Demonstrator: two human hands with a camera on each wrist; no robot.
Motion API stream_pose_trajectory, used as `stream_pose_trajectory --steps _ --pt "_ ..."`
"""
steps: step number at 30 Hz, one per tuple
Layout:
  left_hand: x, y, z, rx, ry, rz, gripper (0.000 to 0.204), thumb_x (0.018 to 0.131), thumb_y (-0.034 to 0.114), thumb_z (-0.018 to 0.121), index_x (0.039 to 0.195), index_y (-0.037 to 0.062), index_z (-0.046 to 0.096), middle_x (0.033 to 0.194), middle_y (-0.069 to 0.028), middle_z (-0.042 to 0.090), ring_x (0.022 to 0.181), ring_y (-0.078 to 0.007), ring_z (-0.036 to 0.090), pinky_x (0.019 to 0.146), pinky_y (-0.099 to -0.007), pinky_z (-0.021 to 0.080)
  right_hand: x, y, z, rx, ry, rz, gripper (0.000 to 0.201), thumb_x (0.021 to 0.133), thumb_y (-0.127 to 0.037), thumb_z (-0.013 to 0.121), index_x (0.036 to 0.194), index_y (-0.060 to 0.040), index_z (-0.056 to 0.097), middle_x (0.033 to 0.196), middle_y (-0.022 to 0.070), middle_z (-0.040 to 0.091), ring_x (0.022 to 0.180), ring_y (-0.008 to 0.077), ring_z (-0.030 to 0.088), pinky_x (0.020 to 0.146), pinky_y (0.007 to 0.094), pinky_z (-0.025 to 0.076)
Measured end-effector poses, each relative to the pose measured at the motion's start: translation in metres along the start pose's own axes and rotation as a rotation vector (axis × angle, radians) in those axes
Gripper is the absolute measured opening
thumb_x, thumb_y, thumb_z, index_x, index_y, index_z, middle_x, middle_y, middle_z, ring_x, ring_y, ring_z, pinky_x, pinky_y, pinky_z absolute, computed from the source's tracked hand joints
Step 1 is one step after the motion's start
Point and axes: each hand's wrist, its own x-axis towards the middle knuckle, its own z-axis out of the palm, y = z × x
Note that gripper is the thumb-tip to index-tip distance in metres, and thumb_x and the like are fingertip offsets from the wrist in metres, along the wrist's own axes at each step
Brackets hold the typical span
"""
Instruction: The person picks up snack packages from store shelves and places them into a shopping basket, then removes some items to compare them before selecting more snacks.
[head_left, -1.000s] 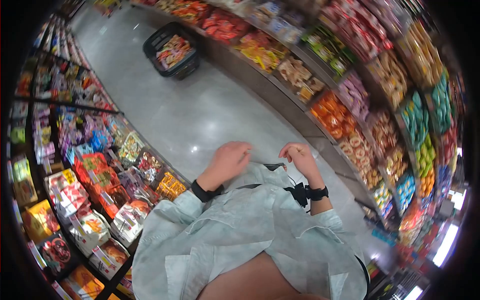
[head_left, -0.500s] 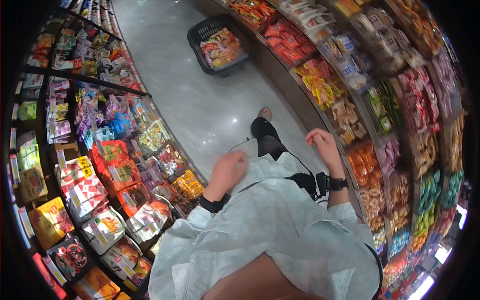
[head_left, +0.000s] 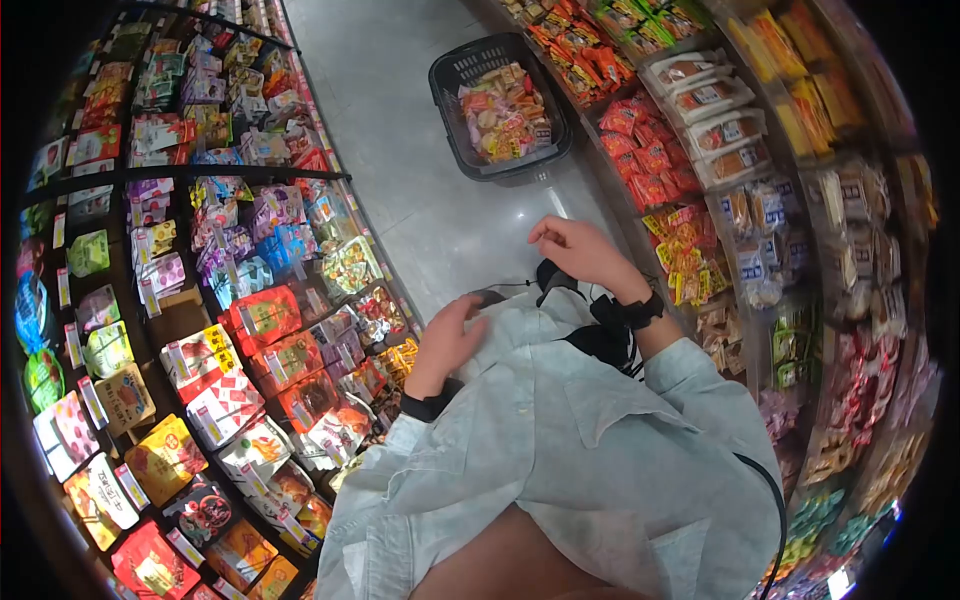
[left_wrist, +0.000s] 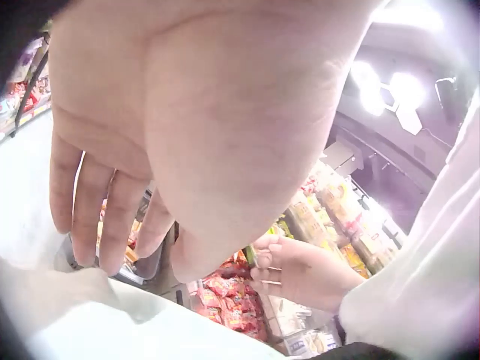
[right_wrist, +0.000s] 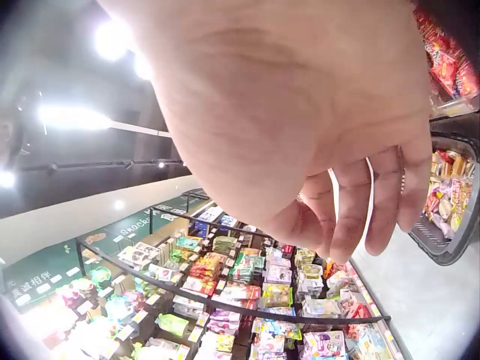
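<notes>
My left hand (head_left: 447,345) hangs before the front of the pale shirt (head_left: 540,400), fingers loosely bent. In the left wrist view its palm (left_wrist: 217,112) fills the upper part, with nothing in it. Farther forward, my right hand (head_left: 583,253) is held over the aisle with relaxed fingers. Its palm (right_wrist: 300,97) is bare in the right wrist view. Ahead on the floor stands a black shopping basket (head_left: 468,72). Inside it lies a pile of small wrapped snacks (head_left: 505,112). Neither hand touches the basket.
Shelves of bagged snacks (head_left: 265,315) line the left side, with a black rail (head_left: 190,172) across them. On the right, tiered bins hold red packets (head_left: 645,150) and white-wrapped packs (head_left: 715,115). Between them runs the grey floor (head_left: 385,130).
The view has moved along the aisle and the basket appears closer and farther right. My right hand has come forward and inward. Both hands stay without anything in them.
</notes>
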Motion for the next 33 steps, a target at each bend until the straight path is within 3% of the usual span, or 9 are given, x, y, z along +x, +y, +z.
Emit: stream_pose_trajectory --steps 2,14,19,20,22,25,28,29,33 --pt "0.022 -0.017 -0.005 -0.029 -0.049 -0.067 0.04 0.092 0.029 0.069 0.124 0.0052 0.063 0.102 -0.0165 0.073 0.097 -0.0359 0.07 0.085 -0.0436 0.055 0.016 0.014 -0.005 0.011 -0.043 0.02 0.022 0.095 -0.017 0.062 0.113 -0.0057 0.068 0.086 0.0092 0.071 0.078 0.0195 0.067 0.074 0.0334 0.053" --pt "0.266 -0.129 -0.078 0.146 -0.168 -0.135 0.05 0.091 0.04 0.069 0.126 0.0047 0.064 0.111 -0.0213 0.072 0.106 -0.0395 0.069 0.091 -0.0452 0.054 0.102 0.015 -0.062 -0.069 0.158 0.207 0.023 0.096 -0.017 0.066 0.115 -0.0051 0.065 0.084 0.0069 0.069 0.078 0.0172 0.067 0.075 0.0328 0.054" --pt "0.402 -0.22 -0.09 -0.062 -0.453 -0.371 0.078 0.088 0.046 0.07 0.14 -0.0105 0.054 0.136 -0.0251 0.064 0.126 -0.0319 0.063 0.104 -0.04 0.049 0.173 0.011 -0.067 0.079 0.323 0.372 0.02 0.098 -0.015 0.064 0.116 -0.0056 0.066 0.089 0.0044 0.069 0.085 0.0132 0.066 0.08 0.0292 0.053" --pt "0.436 -0.306 -0.062 -0.038 -0.513 -0.429 0.075 0.089 0.048 0.068 0.136 -0.0095 0.058 0.129 -0.0226 0.067 0.118 -0.0326 0.065 0.103 -0.0387 0.049 0.192 0.017 -0.064 0.098 0.341 0.429 0.019 0.099 -0.014 0.063 0.116 -0.0054 0.066 0.093 0.0034 0.069 0.087 0.0113 0.065 0.082 0.0277 0.052" --pt "0.465 -0.292 -0.098 0.069 -0.793 -0.555 0.09 0.084 0.053 0.073 0.144 -0.0103 0.05 0.133 -0.0249 0.065 0.123 -0.0337 0.063 0.107 -0.0394 0.047 0.23 0.049 -0.054 0.056 0.331 0.501 0.02 0.098 -0.015 0.064 0.115 -0.0063 0.066 0.092 0.0033 0.069 0.087 0.0115 0.065 0.082 0.0283 0.052" --pt "0.493 -0.31 -0.099 -0.027 -0.723 -0.538 0.12 0.07 0.061 0.082 0.155 -0.008 0.033 0.149 -0.0279 0.052 0.135 -0.0349 0.055 0.115 -0.039 0.042 0.297 0.118 -0.036 -0.004 0.275 0.564 0.024 0.093 -0.022 0.067 0.113 -0.0085 0.068 0.091 0.0076 0.071 0.087 0.0193 0.068 0.082 0.0335 0.054" --pt "0.5 -0.375 -0.033 0.123 -0.573 -0.61 0.141 0.061 0.061 0.088 0.161 -0.0051 0.013 0.158 -0.0302 0.037 0.142 -0.0414 0.045 0.117 -0.0431 0.04 0.363 0.198 -0.018 -0.03 0.225 0.663 0.03 0.087 -0.026 0.07 0.112 -0.0093 0.069 0.098 0.0142 0.074 0.095 0.0301 0.072 0.085 0.0396 0.055" --pt "0.505 -0.319 -0.056 0.307 -0.626 -0.666 0.147 0.059 0.059 0.091 0.162 0.0016 0.002 0.16 -0.0299 0.031 0.143 -0.0465 0.041 0.117 -0.0492 0.04 0.385 0.218 -0.016 -0.098 0.193 0.725 0.031 0.086 -0.025 0.071 0.112 -0.0094 0.069 0.1 0.0154 0.074 0.098 0.0321 0.072 0.087 0.0406 0.055" --pt "0.532 -0.283 -0.056 0.472 -0.46 -0.777 0.127 0.063 0.053 0.09 0.159 0.0092 0.019 0.145 -0.0249 0.047 0.132 -0.0428 0.052 0.108 -0.054 0.045 0.457 0.306 -0.005 -0.347 0.081 0.829 0.047 0.078 -0.024 0.079 0.12 -0.012 0.064 0.115 0.0187 0.07 0.113 0.0373 0.066 0.099 0.0458 0.052"
